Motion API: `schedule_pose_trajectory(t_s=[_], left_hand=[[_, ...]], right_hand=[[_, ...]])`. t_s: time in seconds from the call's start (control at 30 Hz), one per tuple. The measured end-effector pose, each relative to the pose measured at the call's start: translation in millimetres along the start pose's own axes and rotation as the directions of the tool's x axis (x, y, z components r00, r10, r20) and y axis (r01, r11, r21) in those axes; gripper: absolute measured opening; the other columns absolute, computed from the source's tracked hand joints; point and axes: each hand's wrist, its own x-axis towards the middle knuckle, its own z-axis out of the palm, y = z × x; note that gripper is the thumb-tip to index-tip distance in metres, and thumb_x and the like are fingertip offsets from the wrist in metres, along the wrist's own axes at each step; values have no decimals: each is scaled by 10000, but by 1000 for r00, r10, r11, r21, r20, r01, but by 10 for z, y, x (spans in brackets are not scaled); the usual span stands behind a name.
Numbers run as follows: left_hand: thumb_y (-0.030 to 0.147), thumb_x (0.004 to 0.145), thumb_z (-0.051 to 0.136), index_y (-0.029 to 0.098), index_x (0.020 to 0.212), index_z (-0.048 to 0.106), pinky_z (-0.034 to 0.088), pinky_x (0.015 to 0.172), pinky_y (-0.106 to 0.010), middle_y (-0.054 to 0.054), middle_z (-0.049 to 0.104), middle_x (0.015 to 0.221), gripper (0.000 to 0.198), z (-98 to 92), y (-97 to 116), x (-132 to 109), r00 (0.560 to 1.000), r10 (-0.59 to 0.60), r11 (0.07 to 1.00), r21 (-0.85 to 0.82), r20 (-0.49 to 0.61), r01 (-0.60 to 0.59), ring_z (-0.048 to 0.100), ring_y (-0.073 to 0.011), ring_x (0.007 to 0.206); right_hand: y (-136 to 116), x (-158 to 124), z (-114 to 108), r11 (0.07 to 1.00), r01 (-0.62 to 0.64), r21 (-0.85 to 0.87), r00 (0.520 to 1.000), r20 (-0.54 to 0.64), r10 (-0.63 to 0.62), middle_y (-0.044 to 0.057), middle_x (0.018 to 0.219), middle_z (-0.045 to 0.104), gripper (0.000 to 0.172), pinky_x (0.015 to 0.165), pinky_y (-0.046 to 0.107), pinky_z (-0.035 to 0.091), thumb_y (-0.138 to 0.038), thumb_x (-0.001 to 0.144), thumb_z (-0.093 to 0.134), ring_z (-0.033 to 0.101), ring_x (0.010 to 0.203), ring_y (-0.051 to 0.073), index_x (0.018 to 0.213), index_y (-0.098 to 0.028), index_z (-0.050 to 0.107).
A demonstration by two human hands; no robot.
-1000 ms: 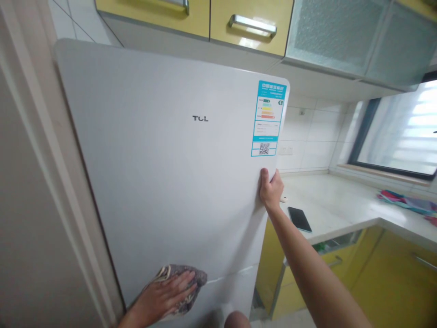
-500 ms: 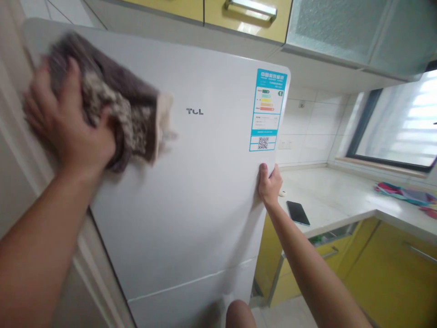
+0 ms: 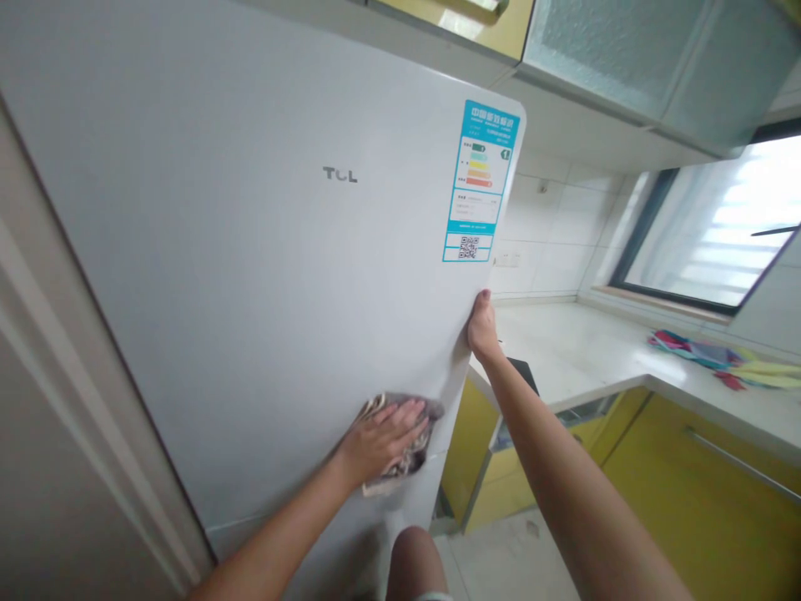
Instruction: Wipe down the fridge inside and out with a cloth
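A tall white fridge door [image 3: 250, 250] fills the left and middle of the head view. My left hand [image 3: 383, 438] lies flat on a brown patterned cloth [image 3: 406, 434] and presses it against the lower right part of the door. My right hand [image 3: 483, 324] is wrapped round the door's right edge, just below a blue energy label [image 3: 479, 179]. The fingers of that hand are hidden behind the edge.
A pale counter [image 3: 576, 351] runs right of the fridge, with a dark phone [image 3: 519, 373] partly behind my arm and coloured cloths [image 3: 707, 355] near the window [image 3: 713, 242]. Yellow cabinets [image 3: 688, 501] stand below it. A door frame [image 3: 75, 376] is at the left.
My left hand swept the cloth from the door's upper left down to its lower right. The camera moved closer to the fridge. My right hand stayed on the door edge.
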Motion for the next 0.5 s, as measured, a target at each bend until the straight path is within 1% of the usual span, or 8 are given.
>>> schedule_pose_trajectory(t_s=[0.07, 0.1, 0.13, 0.2, 0.27, 0.33, 0.43, 0.5], left_hand=[[338, 1045, 528, 310, 1564, 594, 361, 1291, -239, 21, 514, 1660, 524, 335, 462, -544, 999, 29, 1000, 3, 19, -29, 468, -122, 1551], [264, 1013, 508, 357, 1503, 653, 397, 1270, -219, 62, 568, 1610, 520, 454, 624, -768, 998, 47, 999, 14, 32, -47, 486, -99, 1528], [204, 951, 503, 393, 1450, 695, 447, 1236, -203, 93, 616, 1557, 567, 539, 734, -946, 997, 69, 997, 22, 40, -70, 501, -84, 1506], [140, 835, 509, 421, 1388, 736, 536, 1158, -201, 116, 649, 1511, 661, 625, 815, -1164, 993, 109, 993, 30, 45, -110, 513, -76, 1480], [131, 807, 516, 418, 1389, 735, 576, 1108, -209, 111, 612, 1551, 685, 645, 777, -1223, 988, 148, 989, 23, 34, -149, 501, -71, 1484], [156, 859, 522, 412, 1425, 707, 560, 1120, -208, 103, 541, 1620, 648, 640, 695, -1173, 984, 179, 984, 13, 17, -180, 457, -65, 1521], [226, 976, 523, 389, 1522, 623, 451, 1236, -238, 82, 448, 1701, 578, 567, 535, -956, 985, 170, 985, 11, 4, -170, 389, -87, 1585], [278, 1049, 517, 369, 1567, 571, 325, 1324, -302, 61, 413, 1731, 529, 418, 369, -728, 993, 116, 993, 3, -38, -116, 394, -119, 1597]], right_hand=[[3, -4, 8, 1000, -14, 8, 1000, 5, 14, 192, 1509, 638, 972, 1303, 516, 336, -886, 1004, 197, 530, 1486, 302, 1418, -135, 654], [6, -6, 13, 1000, -19, 12, 1000, 6, 19, 193, 1514, 635, 980, 1306, 525, 332, -890, 1000, 195, 527, 1492, 303, 1424, -133, 650], [9, -8, 18, 999, -25, 21, 1000, 5, 25, 194, 1519, 632, 986, 1308, 534, 328, -895, 997, 197, 524, 1497, 306, 1428, -131, 647], [21, -8, 25, 998, -36, 42, 999, 3, 36, 192, 1543, 614, 990, 1320, 543, 310, -898, 994, 208, 502, 1520, 309, 1444, -127, 637], [29, -5, 25, 998, -45, 50, 999, -3, 46, 186, 1562, 599, 995, 1333, 543, 290, -903, 991, 213, 472, 1545, 311, 1457, -128, 630], [27, -3, 18, 998, -45, 49, 999, 0, 45, 176, 1549, 613, 995, 1338, 540, 286, -912, 984, 214, 470, 1547, 315, 1445, -140, 642], [4, -12, 7, 999, -16, 51, 1000, 24, 15, 169, 1503, 652, 984, 1332, 531, 311, -921, 978, 221, 505, 1518, 321, 1390, -152, 676], [-13, -25, 5, 998, -3, 56, 1000, 26, 2, 181, 1469, 673, 983, 1315, 524, 342, -920, 979, 224, 545, 1480, 326, 1354, -139, 689]])
